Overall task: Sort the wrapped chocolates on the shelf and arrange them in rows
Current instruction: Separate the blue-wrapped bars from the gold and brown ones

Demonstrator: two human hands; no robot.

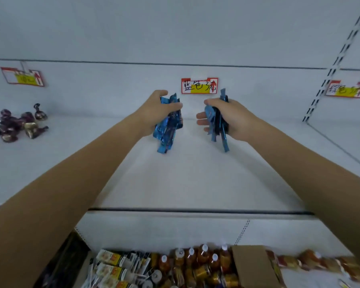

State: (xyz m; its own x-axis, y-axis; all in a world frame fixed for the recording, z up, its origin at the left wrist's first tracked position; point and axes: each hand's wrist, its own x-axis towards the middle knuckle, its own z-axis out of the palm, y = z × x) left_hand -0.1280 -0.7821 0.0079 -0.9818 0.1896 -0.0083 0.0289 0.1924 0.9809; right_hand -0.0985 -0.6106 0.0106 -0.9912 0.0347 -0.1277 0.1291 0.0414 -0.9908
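Left hand [154,113]: fingers and thumb are curled round a bundle of blue wrapped chocolates, the left bundle [168,126]; a firm grasp is seen.
Right hand [230,119]: a second bundle of blue chocolates, the right bundle [216,123], is held between thumb and fingers; the fingertips show just left of the wrappers, and the grasp looks looser.
Location of bundles: both are held centre frame, above the white shelf [185,175], directly under the centre tag [199,85] fixed to the back panel.
Long axis: in both bundles the wrappers run top to bottom of the frame, with the lower ends hanging below the hands toward the shelf surface. Whether those ends touch the shelf cannot be told.
Key relation: the bare shelf section lies just below and between the two hands. The hands are level and near each other, so neither is judged nearer.
Judged step: the blue chocolates are gathered but not yet laid in rows. A turn of each bundle to lie flat is judged necessary for setting down.
Risk: loose wrappers may slip from the right bundle.
Other items: purple chocolates [19,125] lie in a loose heap at the left of the same shelf, well apart.
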